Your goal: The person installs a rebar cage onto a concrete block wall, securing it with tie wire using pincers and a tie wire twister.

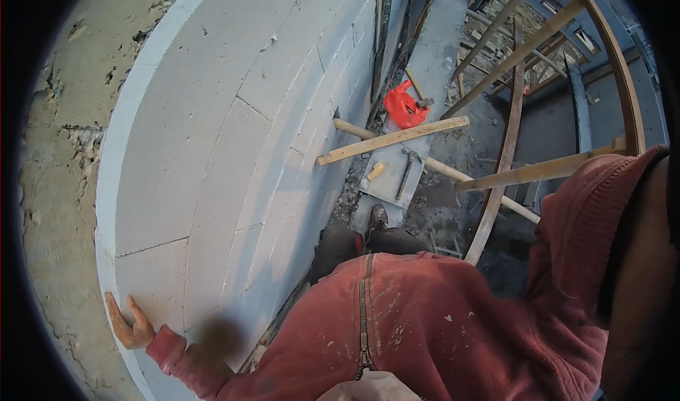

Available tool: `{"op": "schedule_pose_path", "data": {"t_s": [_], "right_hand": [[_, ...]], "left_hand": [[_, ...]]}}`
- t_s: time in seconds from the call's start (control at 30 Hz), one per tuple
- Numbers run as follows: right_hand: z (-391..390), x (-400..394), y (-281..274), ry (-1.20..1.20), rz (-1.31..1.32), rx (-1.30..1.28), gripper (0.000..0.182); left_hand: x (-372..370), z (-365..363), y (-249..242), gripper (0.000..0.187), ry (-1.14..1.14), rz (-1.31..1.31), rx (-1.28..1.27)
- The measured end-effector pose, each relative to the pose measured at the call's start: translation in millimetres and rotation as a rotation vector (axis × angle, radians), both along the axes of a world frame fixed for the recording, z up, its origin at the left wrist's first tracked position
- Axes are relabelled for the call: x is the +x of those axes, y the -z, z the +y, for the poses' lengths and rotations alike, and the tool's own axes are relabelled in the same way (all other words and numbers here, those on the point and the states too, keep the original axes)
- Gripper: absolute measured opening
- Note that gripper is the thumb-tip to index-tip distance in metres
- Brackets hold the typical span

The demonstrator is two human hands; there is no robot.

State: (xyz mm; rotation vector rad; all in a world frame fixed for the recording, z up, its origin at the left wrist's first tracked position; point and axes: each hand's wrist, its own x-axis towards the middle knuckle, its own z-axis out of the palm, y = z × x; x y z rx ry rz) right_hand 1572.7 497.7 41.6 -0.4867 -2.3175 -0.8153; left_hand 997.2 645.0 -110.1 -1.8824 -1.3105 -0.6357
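Note:
My left hand [130,324] rests at the top edge of a pale block wall [163,188], low at the left of the view. Its fingers are apart and nothing is in it. The arm on the right, in a red sleeve [588,231], is raised at the right edge, and the hand at its end is out of view. Below the wall, a hammer [407,174] lies on a grey plank [397,142] beside a small yellowish piece [376,171]. A wooden batten [393,140] crosses above them.
Further along the plank are a red plastic bag [404,109] and a second hammer [418,89]. Wooden poles [520,55] and a round pole [453,173] cross the right side. My shoe [378,218] stands near the plank's end. Rough ground [60,188] lies beyond the wall.

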Motion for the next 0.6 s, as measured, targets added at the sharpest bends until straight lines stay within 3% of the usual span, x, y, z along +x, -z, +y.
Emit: {"op": "schedule_pose_path", "data": {"t_s": [0.2, 0.43, 0.53, 0.6], "right_hand": [[29, 11, -17, -0.100, -0.132, 0.071, 0.058], [64, -1, -64, -0.149, -0.251, 0.156, 0.060], [66, -18, -90, -0.115, -0.284, 0.271, 0.061], [62, -28, -106, -0.067, -0.260, 0.366, 0.062]], "left_hand": [[-33, 9, 7, 0.035, 0.135, -0.033, -0.050], [-36, 7, 9, 0.039, 0.138, -0.074, -0.096], [-42, -1, 20, 0.040, 0.027, -0.009, -0.085], [-30, 3, 1, 0.041, -0.019, 0.010, -0.096]]}}
